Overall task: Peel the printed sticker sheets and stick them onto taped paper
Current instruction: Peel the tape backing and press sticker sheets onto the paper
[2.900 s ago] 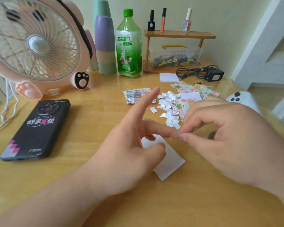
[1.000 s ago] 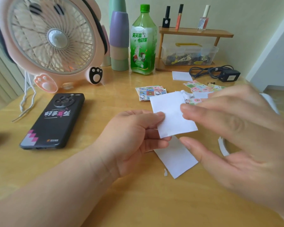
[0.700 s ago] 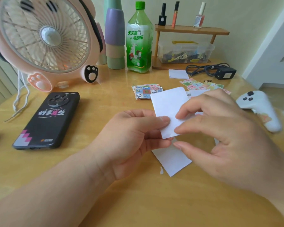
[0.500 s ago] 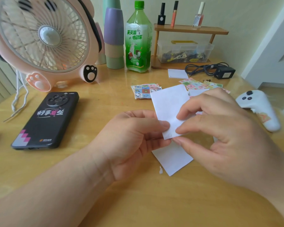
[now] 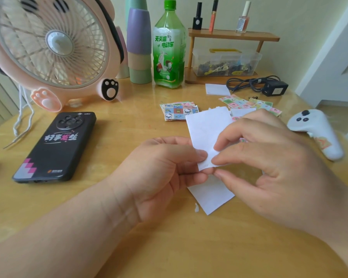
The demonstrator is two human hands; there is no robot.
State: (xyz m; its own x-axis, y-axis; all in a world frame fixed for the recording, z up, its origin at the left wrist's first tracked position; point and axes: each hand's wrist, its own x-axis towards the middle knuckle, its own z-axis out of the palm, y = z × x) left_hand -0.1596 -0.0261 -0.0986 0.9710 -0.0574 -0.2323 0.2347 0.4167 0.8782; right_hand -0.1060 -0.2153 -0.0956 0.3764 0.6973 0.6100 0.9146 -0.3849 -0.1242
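Right grip (image 5: 273,167) has closed onto the white paper sheet (image 5: 205,131), pinching its lower corner. Left grip (image 5: 161,173) pinches the lower edge above the tabletop (image 5: 189,247)

— What is carried by the wooden table (image 5: 129,247) on the left?
— A black phone (image 5: 54,147), near; a pink fan (image 5: 52,49), far.
— And right?
— A white controller (image 5: 317,131); sticker sheets (image 5: 179,112) are spread beyond a white paper (image 5: 211,195).

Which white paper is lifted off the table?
The white paper pinched by left hand and right hand; the lower sheet and the far sheet lie flat.
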